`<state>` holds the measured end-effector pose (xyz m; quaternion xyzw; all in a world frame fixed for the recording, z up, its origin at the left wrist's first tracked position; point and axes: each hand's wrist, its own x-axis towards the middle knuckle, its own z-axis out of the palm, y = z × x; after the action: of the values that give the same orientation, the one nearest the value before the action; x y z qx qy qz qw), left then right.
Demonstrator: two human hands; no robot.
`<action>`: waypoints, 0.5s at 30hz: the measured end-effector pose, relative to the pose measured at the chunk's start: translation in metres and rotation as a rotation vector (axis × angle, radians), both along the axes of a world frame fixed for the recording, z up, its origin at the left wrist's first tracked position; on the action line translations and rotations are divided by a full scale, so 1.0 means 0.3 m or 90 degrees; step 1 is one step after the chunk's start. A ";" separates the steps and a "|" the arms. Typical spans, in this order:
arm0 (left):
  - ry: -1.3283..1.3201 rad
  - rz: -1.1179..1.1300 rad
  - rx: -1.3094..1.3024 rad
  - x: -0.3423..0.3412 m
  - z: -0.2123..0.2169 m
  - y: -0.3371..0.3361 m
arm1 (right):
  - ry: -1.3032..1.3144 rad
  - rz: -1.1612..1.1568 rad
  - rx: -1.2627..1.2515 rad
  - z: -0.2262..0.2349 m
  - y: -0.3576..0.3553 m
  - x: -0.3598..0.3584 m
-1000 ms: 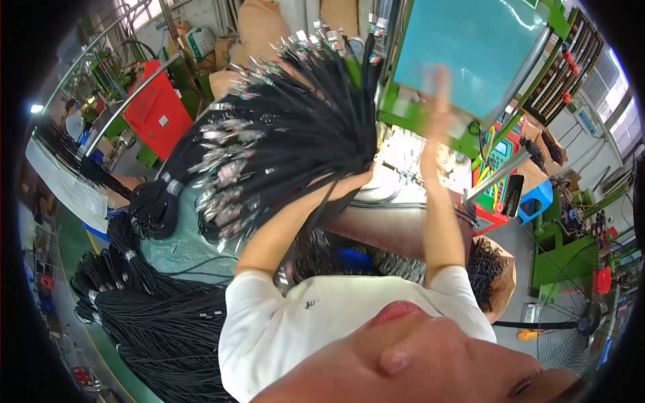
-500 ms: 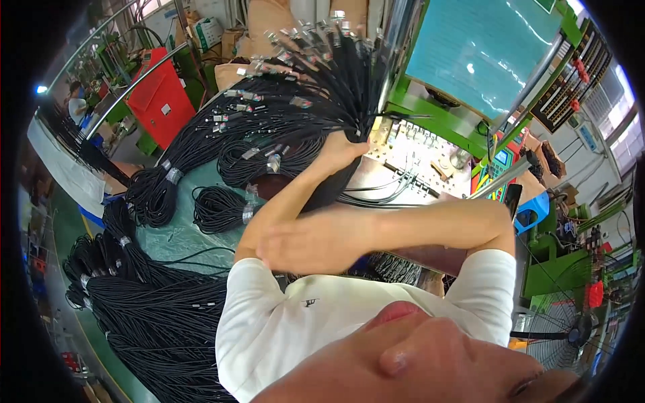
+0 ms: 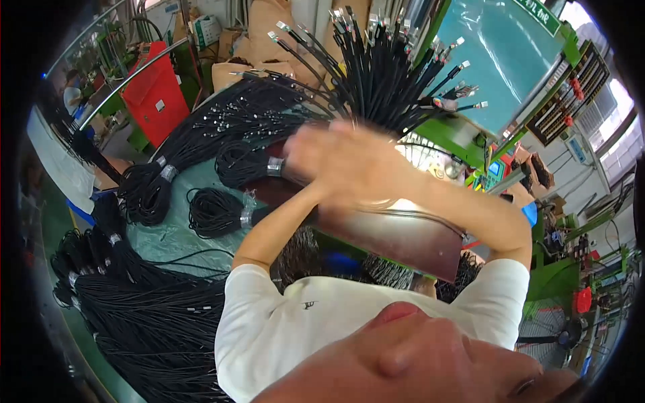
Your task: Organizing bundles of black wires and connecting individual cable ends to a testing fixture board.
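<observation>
A thick bundle of black cables (image 3: 379,84) with metal connector ends fans upward from behind my hands. My left hand (image 3: 325,191) is closed round the neck of this bundle; its fingers are mostly covered by my other hand. Across it lies my right hand (image 3: 356,164), smeared by motion, its fingers pointing left. Whether those fingers grip anything does not show. Just left of the hands, more black cables with small bright ends (image 3: 252,114) are spread over the table.
Coiled cable bundles (image 3: 216,211) tied with clear wrap lie on the green table covering (image 3: 168,245). A lit metal fixture (image 3: 430,158) stands behind my right forearm. Further back is a green-framed machine with a bluish panel (image 3: 494,64). A red cabinet (image 3: 153,101) stands at the far left.
My right hand has moved up and away from my left upper arm, onto the left hand. The cable bundle has swung to the right and stands more upright, its ends spread wider.
</observation>
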<state>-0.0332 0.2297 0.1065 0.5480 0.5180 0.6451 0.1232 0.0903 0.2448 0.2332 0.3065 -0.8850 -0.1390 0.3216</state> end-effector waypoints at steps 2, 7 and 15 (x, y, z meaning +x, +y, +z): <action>0.005 0.020 -0.045 0.041 0.034 -0.058 | -0.018 -0.052 0.017 0.022 -0.028 0.025; 0.017 0.056 -0.074 0.082 0.037 -0.091 | -0.138 -0.323 0.146 0.115 0.029 -0.009; 0.067 0.061 -0.174 0.114 0.043 -0.128 | -0.007 -0.224 0.111 0.039 0.098 0.005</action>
<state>0.0009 0.1913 0.1195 0.5338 0.6323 0.5441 0.1387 0.0918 0.2740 0.2449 0.1748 -0.9112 -0.2676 0.2599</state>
